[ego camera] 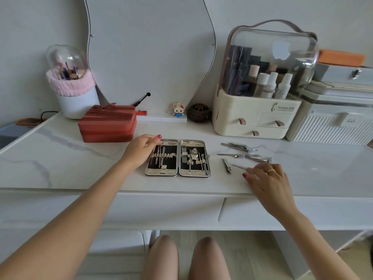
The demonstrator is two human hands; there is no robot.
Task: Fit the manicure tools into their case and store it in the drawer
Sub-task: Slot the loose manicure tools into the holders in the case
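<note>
The silver manicure case (177, 158) lies open flat on the white marble table (60, 158), with several tools held in its black elastic loops. My left hand (141, 148) rests on the case's left edge, fingers touching its top left corner. Loose metal tools lie to the right of the case: a small nail clipper (227, 165), a larger clipper (235, 146), scissors and a file (245, 156). My right hand (266, 178) reaches over a thin metal stick (239, 167), with fingertips on its near end. The closed drawers (282, 211) are under the tabletop.
A red zipped pouch (108, 124) sits behind the case at left. A cream cosmetics organiser (256, 118) with a clear lid stands at the back right, with white boxes (331, 122) beside it. A brush holder (70, 83), a mirror (149, 47) and small ornaments line the back wall.
</note>
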